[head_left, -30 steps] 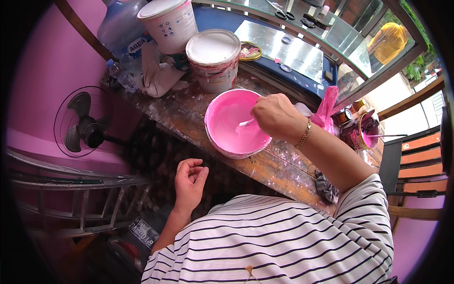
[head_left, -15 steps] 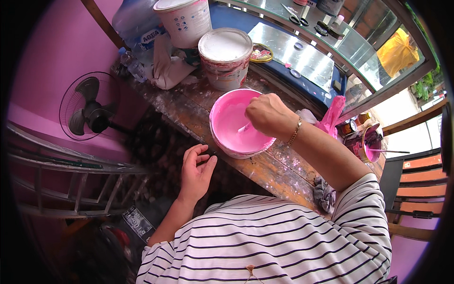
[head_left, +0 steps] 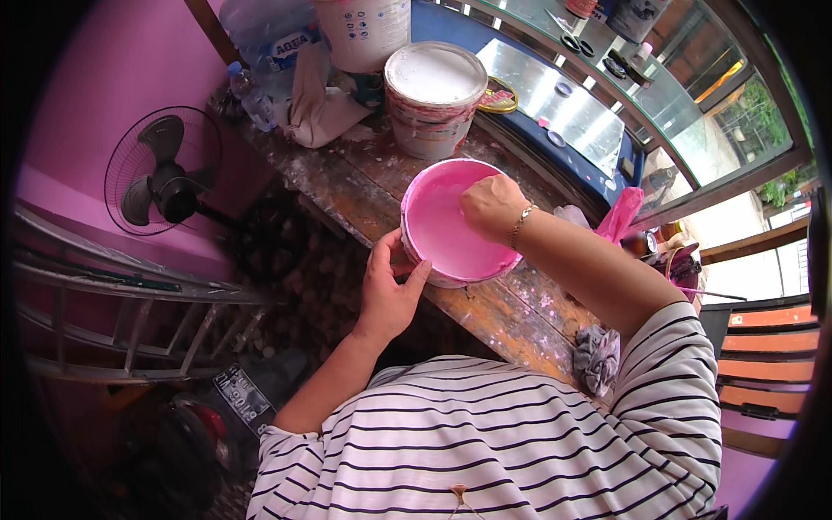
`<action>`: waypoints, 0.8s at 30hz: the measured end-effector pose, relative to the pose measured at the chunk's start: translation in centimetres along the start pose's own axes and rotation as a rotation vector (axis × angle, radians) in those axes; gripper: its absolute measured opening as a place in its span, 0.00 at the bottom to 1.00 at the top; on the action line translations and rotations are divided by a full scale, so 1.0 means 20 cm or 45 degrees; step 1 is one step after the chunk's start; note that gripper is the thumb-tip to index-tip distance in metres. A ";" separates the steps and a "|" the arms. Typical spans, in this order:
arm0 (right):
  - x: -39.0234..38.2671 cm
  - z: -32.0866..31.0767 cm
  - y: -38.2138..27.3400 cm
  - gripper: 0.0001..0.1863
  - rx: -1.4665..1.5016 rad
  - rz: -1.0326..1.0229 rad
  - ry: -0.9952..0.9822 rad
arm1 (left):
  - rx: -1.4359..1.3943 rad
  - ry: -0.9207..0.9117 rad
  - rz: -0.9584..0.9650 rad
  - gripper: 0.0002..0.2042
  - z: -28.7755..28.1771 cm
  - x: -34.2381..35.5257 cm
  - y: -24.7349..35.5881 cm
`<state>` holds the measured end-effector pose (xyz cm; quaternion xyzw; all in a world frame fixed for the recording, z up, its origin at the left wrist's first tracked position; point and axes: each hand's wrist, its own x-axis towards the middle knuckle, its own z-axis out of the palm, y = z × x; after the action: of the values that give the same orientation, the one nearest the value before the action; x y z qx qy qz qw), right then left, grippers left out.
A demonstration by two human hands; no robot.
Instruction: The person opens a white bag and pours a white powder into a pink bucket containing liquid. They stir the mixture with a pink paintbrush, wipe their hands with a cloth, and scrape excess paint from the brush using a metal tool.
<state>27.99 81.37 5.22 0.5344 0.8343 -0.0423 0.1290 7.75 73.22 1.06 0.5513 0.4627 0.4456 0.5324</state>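
A round bucket [head_left: 416, 186] of pink paint [head_left: 442, 243] stands on the paint-splattered wooden table [head_left: 507, 325]. My left hand [head_left: 389, 295] presses against the bucket's near left side, its thumb and fingers curved along the wall below the rim. Inside the bucket's mouth, my right hand [head_left: 492, 209] is closed in a fist over the paint. The earlier picture shows a pale flat stirring stick under this fist; now the hand hides it.
Behind the bucket stands a lidded paint pail [head_left: 433, 113], with a cloth [head_left: 316, 108] beside it. A glass case [head_left: 685, 130] borders the far right. A grey rag [head_left: 596, 360] lies near my right elbow. A fan [head_left: 165, 173] and a ladder [head_left: 147, 325] stand left.
My left hand has moved up and right, from apart to touching the bucket's side. My right fist has shifted slightly within the bucket, and the stick is now out of sight. The view has shifted slightly.
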 end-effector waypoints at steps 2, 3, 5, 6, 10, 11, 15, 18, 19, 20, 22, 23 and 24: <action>-0.03 -0.03 -0.01 0.09 0.099 0.090 -0.216 | 0.021 -0.030 0.002 0.24 0.01 0.00 -0.02; -0.05 -0.03 -0.02 0.09 0.156 0.103 -0.281 | 0.031 -0.046 0.003 0.24 0.01 0.01 -0.02; -0.08 -0.06 -0.05 0.10 0.266 0.146 -0.388 | 0.064 -0.039 0.031 0.24 0.01 0.00 -0.03; -0.09 -0.09 -0.08 0.10 0.319 0.178 -0.433 | 0.080 -0.035 0.044 0.24 0.01 0.00 -0.03; -0.08 -0.10 -0.11 0.08 0.506 0.193 -0.147 | 0.106 -0.039 0.067 0.24 0.01 0.00 -0.04; -0.07 -0.13 -0.13 0.08 0.440 0.153 -0.084 | 0.107 -0.040 0.058 0.24 0.00 0.00 -0.04; -0.01 -0.13 -0.13 0.07 0.180 -0.028 0.177 | 0.110 -0.044 0.033 0.25 -0.01 0.00 -0.02; 0.00 0.00 -0.08 0.07 0.091 -0.055 0.130 | 0.113 -0.047 0.031 0.24 0.00 0.00 -0.01; -0.01 0.02 -0.07 0.07 0.081 -0.052 0.075 | 0.128 -0.038 0.050 0.24 0.00 0.01 -0.01; -0.03 0.03 -0.06 0.07 0.106 -0.007 0.019 | 0.143 -0.030 0.068 0.24 0.00 0.01 -0.01; -0.07 0.02 -0.06 0.07 0.157 0.085 -0.095 | 0.147 -0.025 0.073 0.24 0.00 0.01 0.00; -0.07 -0.01 -0.08 0.07 0.187 0.097 -0.171 | 0.137 -0.029 0.060 0.24 0.00 0.01 0.01; -0.09 -0.04 -0.09 0.07 0.217 0.110 -0.248 | 0.126 -0.033 0.047 0.24 0.00 0.00 0.02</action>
<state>26.94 79.26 6.38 0.5721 0.7874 -0.1590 0.1653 7.73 73.31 1.46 0.5912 0.4671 0.4248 0.5019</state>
